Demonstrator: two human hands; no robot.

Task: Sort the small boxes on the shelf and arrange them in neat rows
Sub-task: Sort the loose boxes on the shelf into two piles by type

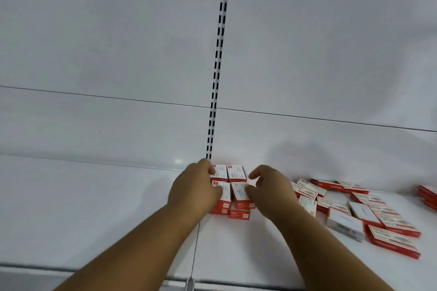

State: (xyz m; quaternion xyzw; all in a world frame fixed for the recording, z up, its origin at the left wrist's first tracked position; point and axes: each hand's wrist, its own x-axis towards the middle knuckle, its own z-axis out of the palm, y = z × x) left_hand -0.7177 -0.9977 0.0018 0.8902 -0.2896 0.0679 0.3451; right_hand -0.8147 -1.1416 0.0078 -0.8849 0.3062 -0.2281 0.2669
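Note:
A tidy block of small red-and-white boxes (pixel 233 173) stands upright at the back of the white shelf (pixel 106 208), below the slotted rail. My left hand (pixel 194 189) grips the block's left side, fingers curled over the front left box. My right hand (pixel 267 192) pinches the front right box (pixel 239 192) of the block, which sits slightly tilted. A lower box (pixel 239 214) stands in front of the block. To the right, several more red-and-white boxes (pixel 378 215) lie flat and scattered.
A black-slotted vertical rail (pixel 218 66) runs up the white back wall. A white and grey box (pixel 345 225) lies among the scattered ones. More red boxes (pixel 428 195) are stacked at the far right edge. The shelf's front lip (pixel 189 284) runs along the bottom.

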